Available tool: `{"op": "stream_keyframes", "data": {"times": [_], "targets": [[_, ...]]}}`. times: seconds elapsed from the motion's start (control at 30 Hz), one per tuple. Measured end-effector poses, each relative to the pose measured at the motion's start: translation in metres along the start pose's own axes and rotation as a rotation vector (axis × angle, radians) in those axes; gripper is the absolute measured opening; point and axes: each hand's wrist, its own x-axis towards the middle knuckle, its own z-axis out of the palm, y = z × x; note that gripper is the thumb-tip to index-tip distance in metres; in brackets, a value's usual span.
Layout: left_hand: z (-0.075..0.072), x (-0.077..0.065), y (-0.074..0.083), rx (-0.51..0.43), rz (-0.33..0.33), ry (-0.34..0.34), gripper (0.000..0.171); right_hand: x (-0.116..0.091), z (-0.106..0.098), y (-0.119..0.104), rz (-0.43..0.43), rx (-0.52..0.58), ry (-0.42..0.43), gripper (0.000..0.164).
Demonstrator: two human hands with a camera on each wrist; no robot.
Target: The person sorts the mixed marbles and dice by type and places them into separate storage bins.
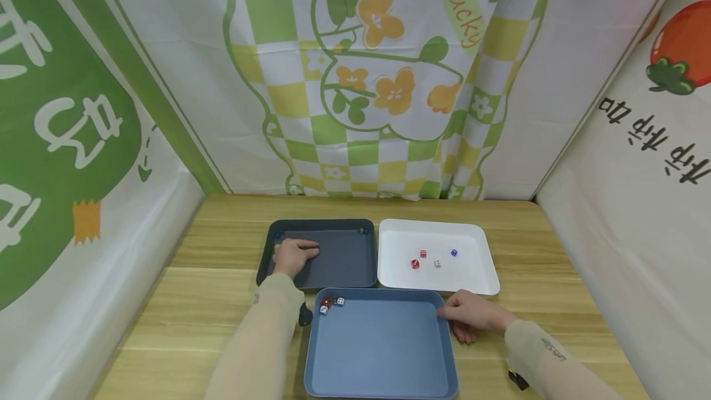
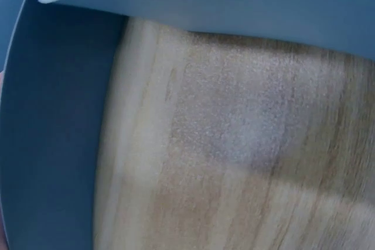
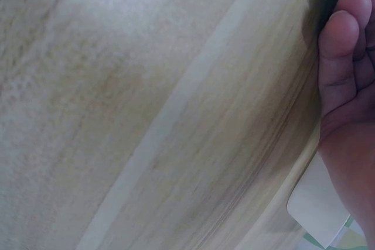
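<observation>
My left hand reaches over the dark grey tray, thumb and forefinger together at a small blue marble. Small blue and green marbles lie in that tray's far corners. In front stands a blue tray with several red and white dice in its far left corner. My right hand grips this tray's right rim, its thumb over the edge; the other fingers curl below, as the right wrist view shows. The left wrist view shows tray walls and table; the left fingers are out of sight there.
At the back right a white tray holds two red dice, a white die and a blue die. All trays stand close together on a wooden table. Printed curtains hang behind and at both sides.
</observation>
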Motion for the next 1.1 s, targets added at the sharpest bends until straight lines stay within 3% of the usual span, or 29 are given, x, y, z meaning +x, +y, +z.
{"op": "stream_keyframes", "data": {"times": [1.1], "targets": [[0.0,-0.0023,0.0058,0.019,-0.022,0.014,0.021,0.002,0.0,0.0032,0.002,-0.005,0.006,0.05]]}}
